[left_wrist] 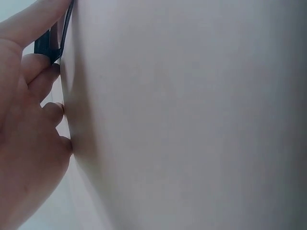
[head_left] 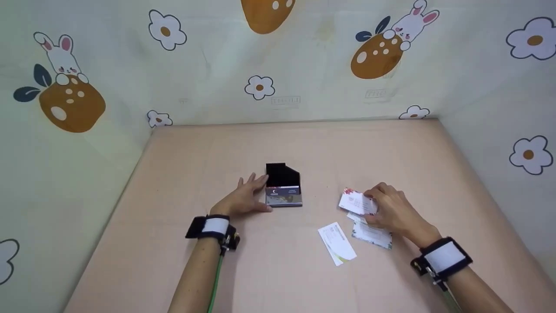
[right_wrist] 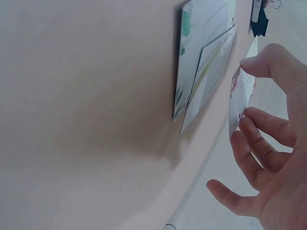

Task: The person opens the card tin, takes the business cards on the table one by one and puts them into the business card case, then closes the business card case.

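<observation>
A dark business card case (head_left: 283, 198) lies on the table with its black flap (head_left: 280, 174) folded back and a dark printed card showing in front. Against its left side rests my left hand (head_left: 243, 198), fingers spread, thumb near the lower left corner. The left wrist view shows only a sliver of the case (left_wrist: 48, 45) beyond the fingers. My right hand (head_left: 393, 213) pinches a white business card with red flowers (head_left: 354, 201) between thumb and fingers, lifted off the table in the right wrist view. Below it lie a green-leafed card (head_left: 373, 237) and another white card (right_wrist: 208, 79) overlapping it.
Left of the overlapping cards lies a white card with a green-yellow corner (head_left: 336, 243), apparently overlapping another. A pinkish cloth covers the table (head_left: 195, 156). Pale walls with printed rabbits and flowers (head_left: 259, 88) enclose its back and sides.
</observation>
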### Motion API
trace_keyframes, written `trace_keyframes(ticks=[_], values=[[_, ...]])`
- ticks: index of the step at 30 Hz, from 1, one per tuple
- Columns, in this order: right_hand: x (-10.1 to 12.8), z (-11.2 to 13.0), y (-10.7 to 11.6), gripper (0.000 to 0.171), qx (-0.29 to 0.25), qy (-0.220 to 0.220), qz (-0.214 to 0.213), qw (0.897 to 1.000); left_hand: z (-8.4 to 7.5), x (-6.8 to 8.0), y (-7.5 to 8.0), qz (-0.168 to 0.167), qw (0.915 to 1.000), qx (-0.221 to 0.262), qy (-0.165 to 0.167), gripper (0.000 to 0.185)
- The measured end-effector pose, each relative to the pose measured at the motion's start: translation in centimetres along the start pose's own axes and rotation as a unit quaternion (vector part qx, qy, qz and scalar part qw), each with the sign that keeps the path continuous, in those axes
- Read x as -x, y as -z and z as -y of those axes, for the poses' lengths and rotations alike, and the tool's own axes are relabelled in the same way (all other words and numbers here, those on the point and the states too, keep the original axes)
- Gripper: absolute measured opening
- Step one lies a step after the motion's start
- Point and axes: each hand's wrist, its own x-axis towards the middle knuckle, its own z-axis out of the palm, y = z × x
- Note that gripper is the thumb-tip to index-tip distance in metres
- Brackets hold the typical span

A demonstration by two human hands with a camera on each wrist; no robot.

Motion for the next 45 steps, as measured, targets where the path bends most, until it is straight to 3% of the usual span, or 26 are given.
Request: trace_keyframes(ticks=[10,21,27,32,45], values=[[-1.2,0.9,-0.4,0.057,0.012,0.049,0.004,0.999,0.2,0.0,-0.1,-0.005,1.0,0.0,-0.003,0.102],[-2.4,1.9,-0.9,0.059,0.008,0.063,0.014,0.998,0.1,0.2,-0.1,-0.005,0.9999,0.009,0.014,0.103],[-3.2,2.9,-1.2,0.06,0.001,0.082,0.022,0.996,0.2,0.3,-0.4,-0.003,1.0,0.007,0.003,0.102],[-4.0,3.6,-1.4,0.059,0.012,0.1,0.014,0.995,0.0,0.4,-0.3,-0.003,1.0,-0.001,-0.007,0.102],[-5.6,5.1,-1.3,0.061,0.018,0.123,-0.001,0.992,-0.4,0.3,0.1,-0.004,0.9999,0.001,0.011,0.099]])
